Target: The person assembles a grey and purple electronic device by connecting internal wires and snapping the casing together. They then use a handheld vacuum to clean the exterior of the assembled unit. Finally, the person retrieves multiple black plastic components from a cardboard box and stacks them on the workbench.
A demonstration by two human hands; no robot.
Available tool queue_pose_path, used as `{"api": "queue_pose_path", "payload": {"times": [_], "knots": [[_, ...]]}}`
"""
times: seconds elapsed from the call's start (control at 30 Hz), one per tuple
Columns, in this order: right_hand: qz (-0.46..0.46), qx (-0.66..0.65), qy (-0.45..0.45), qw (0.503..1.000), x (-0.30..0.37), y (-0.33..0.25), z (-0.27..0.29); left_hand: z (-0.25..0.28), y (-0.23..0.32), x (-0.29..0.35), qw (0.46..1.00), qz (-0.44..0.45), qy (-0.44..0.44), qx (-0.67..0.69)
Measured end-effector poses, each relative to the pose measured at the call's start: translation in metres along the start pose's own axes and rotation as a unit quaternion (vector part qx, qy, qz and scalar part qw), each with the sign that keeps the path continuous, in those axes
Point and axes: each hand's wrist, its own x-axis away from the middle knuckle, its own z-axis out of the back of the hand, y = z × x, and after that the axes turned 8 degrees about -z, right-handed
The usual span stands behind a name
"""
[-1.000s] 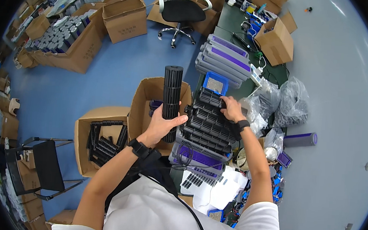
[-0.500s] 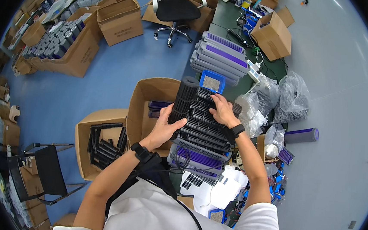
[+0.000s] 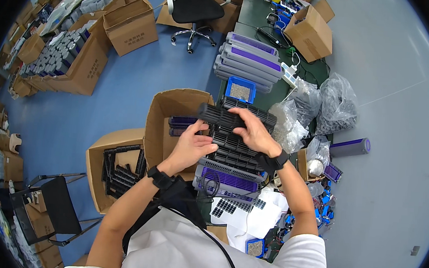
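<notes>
My right hand (image 3: 256, 132) is closed around a black ribbed fan roller (image 3: 219, 116), thumb on the near side and fingers over the top. The roller lies crosswise, slightly blurred, above a row of similar black rollers (image 3: 236, 145) on the bench. My left hand (image 3: 189, 146) is just below the roller's left end, fingers apart and nothing gripped in them. Nearer to me, a grey and purple slotted housing (image 3: 228, 179) lies beside the rollers with a dark cable over it.
An open carton (image 3: 160, 130) with purple-grey parts stands left of the bench, beside another carton (image 3: 95, 175) of black pieces. Farther along are a blue tray (image 3: 241, 82) of small bits and stacked grey-purple housings (image 3: 250, 61). Plastic bags (image 3: 337, 101) lie to the right.
The roller that stood upright in my left hand now lies crosswise in my right. My left hand has let go and its fingers have spread; the whole view has shifted slightly.
</notes>
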Motion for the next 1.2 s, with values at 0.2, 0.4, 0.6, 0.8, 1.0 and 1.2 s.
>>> {"api": "queue_pose_path", "payload": {"times": [0.2,0.4,0.6,0.8,1.0,1.2], "knots": [[-0.097,0.147,0.073,0.982,-0.004,0.099,-0.011,0.065,-0.005,0.021,0.995,0.039,0.061,-0.062],[-0.112,0.192,0.079,0.972,0.002,0.095,-0.013,0.166,0.002,0.06,0.98,0.013,0.177,-0.085],[-0.037,0.124,-0.021,0.991,-0.02,-0.04,-0.028,0.292,0.021,0.173,0.913,-0.002,0.408,0.006],[0.031,0.135,-0.171,0.975,-0.057,-0.143,-0.102,0.391,-0.017,0.312,0.827,0.023,0.552,0.106],[0.044,0.056,-0.335,0.94,-0.091,-0.229,-0.238,0.461,-0.121,0.425,0.759,0.084,0.618,0.189],[-0.093,-0.084,-0.438,0.89,-0.108,-0.198,-0.471,0.497,-0.283,0.475,0.722,0.199,0.625,0.22]]}}
